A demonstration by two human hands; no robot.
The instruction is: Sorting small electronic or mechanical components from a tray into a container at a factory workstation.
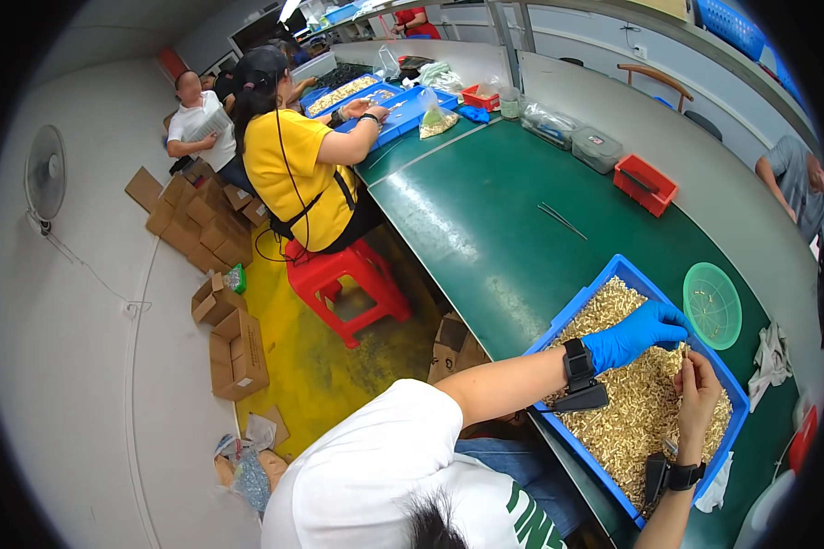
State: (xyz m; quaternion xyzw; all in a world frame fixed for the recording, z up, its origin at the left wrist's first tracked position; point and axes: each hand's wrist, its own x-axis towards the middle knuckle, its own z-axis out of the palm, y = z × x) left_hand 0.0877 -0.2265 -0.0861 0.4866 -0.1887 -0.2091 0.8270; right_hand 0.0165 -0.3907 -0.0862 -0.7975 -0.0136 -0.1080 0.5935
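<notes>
A blue tray (572, 313) on the table is filled with many small gold-coloured metal pieces (627, 430). Over its far right part, my left hand (639, 337), in a blue glove, has its fingers curled and pressed together. Close to its fingertips is my bare right hand (699, 395), thumb and fingers pinched above the pieces. What either hand holds is too small or hidden to make out. Both wrists wear black straps with a dark device. Beside the tray, near my hands, lies a round green sieve (712, 306) with a few small pieces in it.
Tweezers (561, 220) lie on the green tabletop (449, 242). Behind them stand a red bin (645, 184) and a clear lidded box (597, 148). A white cloth (771, 366) lies right of the tray. A person in yellow (293, 174) works at far left, on a red stool (348, 284).
</notes>
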